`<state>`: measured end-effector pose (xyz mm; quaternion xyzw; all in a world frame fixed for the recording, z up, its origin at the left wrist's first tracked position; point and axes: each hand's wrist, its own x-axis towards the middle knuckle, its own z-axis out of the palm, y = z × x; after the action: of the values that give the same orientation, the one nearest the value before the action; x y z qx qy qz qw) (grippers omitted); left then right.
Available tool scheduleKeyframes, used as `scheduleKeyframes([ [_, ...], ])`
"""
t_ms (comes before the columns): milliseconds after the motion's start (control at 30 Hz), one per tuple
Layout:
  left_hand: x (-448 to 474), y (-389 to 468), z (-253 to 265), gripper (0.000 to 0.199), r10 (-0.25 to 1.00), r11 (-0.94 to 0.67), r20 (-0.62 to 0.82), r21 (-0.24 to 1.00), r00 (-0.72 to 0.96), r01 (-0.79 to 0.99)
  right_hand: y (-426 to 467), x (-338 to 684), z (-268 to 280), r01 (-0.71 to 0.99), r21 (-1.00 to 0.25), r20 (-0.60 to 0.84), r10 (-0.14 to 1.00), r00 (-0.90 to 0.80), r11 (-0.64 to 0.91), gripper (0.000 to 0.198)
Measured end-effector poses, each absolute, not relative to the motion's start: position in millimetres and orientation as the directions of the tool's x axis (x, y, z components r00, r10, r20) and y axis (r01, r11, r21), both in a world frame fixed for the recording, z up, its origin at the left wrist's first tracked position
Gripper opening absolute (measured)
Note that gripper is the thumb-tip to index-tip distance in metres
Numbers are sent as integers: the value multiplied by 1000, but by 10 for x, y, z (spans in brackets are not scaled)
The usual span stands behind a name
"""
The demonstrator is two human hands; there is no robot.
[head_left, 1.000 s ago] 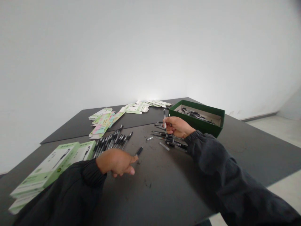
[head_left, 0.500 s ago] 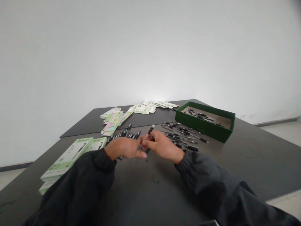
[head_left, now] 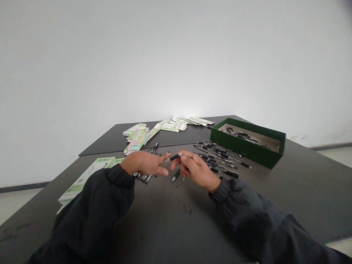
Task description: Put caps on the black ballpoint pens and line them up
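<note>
The left hand [head_left: 150,164] is pinching one end of a pen [head_left: 175,157], and the right hand [head_left: 197,169] is gripping the other! Loose pens [head_left: 231,173] are lying just right of that grip, a green box [head_left: 242,148] sitting beyond.

Head-worn view facing forward and down across a flat, dark grey table [head_left: 154,223].
It looks from above and behind black fabric sleeves [head_left: 255,209], near enough that they run off the lower edge; the bare left hand [head_left: 144,163] and right hand [head_left: 200,173] sit mid-frame, a plain white wall [head_left: 176,62] beyond.
</note>
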<state>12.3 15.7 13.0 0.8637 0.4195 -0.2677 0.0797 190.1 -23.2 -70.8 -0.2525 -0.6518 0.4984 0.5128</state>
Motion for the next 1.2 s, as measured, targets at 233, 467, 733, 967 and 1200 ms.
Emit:
scheduleKeyframes([
  [233,64,238,32,81,625,-615,-581,45,521,788,-57,2263,-570,-420,-878,272,961,-44,229,50],
  [467,67,268,-27,82,542,-600,-682,95,491,794,-101,2275,-506,-513,-828,291,956,-50,225,47],
  [733,155,211,15,84,541,-543,-733,69,411,837,-107,2253,-528,-494,-834,298,954,-30,245,44],
  [967,163,210,-15,85,525,-547,-742,81,417,833,-127,2231,-532,-459,-852,291,957,-19,250,41],
  [1200,149,216,-2,77,537,-527,-749,61,388,848,-128,2217,-620,-381,-861,364,931,-2,336,41],
])
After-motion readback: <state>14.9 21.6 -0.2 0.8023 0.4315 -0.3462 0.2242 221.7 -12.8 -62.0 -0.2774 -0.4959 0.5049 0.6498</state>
